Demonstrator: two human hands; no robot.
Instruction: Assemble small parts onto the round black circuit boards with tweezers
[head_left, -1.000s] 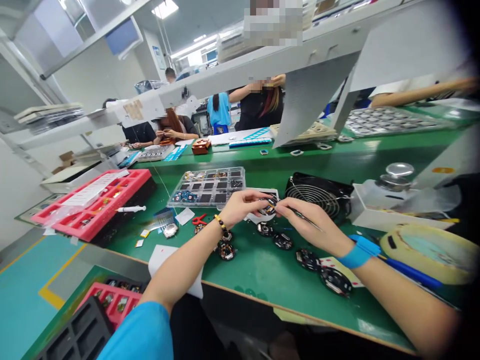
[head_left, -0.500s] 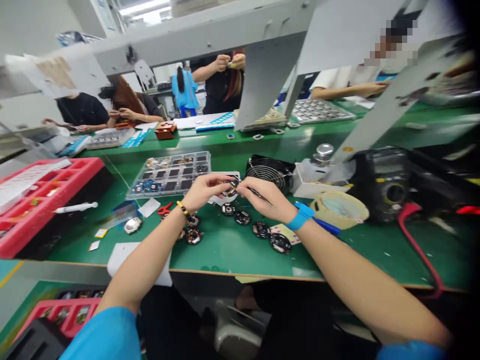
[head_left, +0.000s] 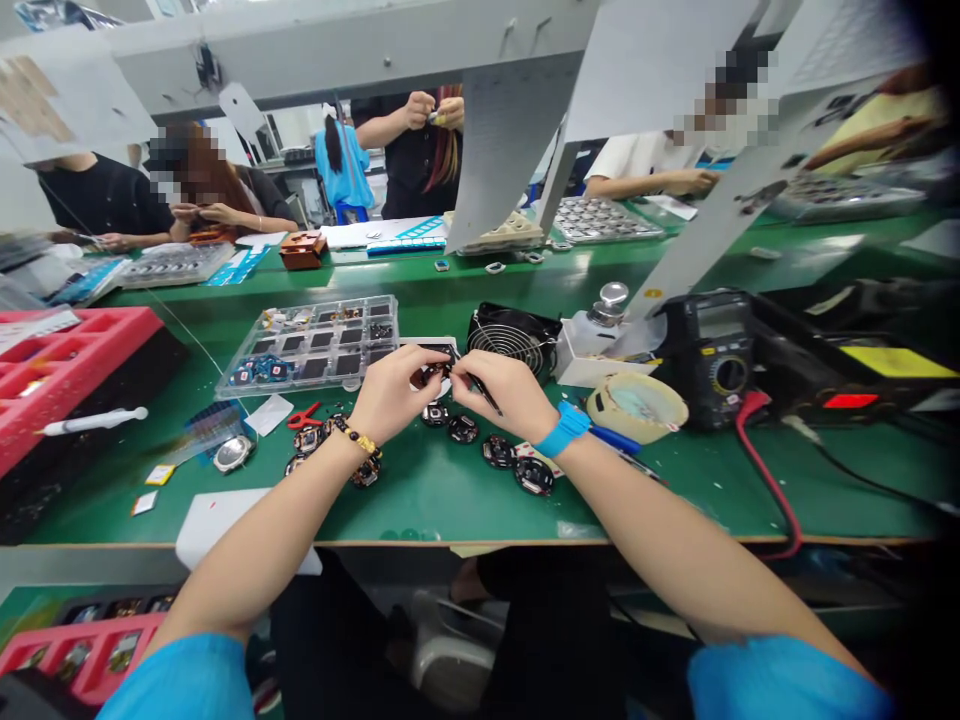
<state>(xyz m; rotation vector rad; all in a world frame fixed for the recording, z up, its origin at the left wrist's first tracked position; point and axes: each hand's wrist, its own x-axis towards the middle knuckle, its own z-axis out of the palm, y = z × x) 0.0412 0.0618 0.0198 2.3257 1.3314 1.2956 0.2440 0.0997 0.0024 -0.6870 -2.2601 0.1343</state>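
Observation:
My left hand [head_left: 394, 393] is closed on a small round black electronic module [head_left: 429, 376], partly hidden by the fingers. My right hand [head_left: 506, 393] pinches a slim dark tool [head_left: 486, 394] that looks like tweezers, its tip hidden at the module. Under the hands lies a pale tray [head_left: 442, 343], mostly covered. Similar round modules rest on the green bench: one [head_left: 463, 429] below my right hand, a pair [head_left: 534, 475] further right, and several [head_left: 366, 470] around my left wrist. Red-handled cutters [head_left: 304, 415] lie left of my left hand.
A clear compartment box [head_left: 315, 340] stands behind my left hand. Behind the right are a black fan [head_left: 510, 335], a dispenser bottle [head_left: 609, 303], a yellowish bowl [head_left: 636, 408] and a multimeter [head_left: 709, 355]. A red foam tray [head_left: 75, 380] sits left. Co-workers sit across the bench.
The whole view has shifted, so the bench and hands appear further left. Both hands stay together at the module, with the slim tool still in my right hand.

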